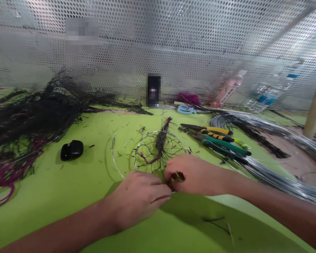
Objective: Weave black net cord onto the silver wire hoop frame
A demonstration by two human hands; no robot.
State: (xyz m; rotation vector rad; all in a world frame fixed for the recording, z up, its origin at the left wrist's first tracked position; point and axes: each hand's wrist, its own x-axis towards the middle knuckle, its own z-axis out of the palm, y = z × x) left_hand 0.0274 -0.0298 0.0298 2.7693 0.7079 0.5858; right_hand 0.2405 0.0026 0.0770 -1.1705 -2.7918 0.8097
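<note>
A wire hoop (136, 149) lies on the green table with dark netting strung across it. The netting gathers into a dark bundle (162, 140) at the hoop's middle, tied with purplish-red cord at its top. My left hand (143, 196) is closed at the hoop's near edge, fingertips pinching the rim. Right beside it, my right hand (191, 174) is curled with thumb and finger pinched at the same edge; the exact strand between them is hidden. A loose wire end (113, 154) curves out to the left of the hoop.
Pliers with yellow-black handles (218, 133) and green-handled pliers (223, 146) lie right of the hoop, near a large wire coil (268, 175). A black case (72, 150) and dark netting (37, 116) are left. Blue scissors (186, 109) and bottles (265, 96) are behind.
</note>
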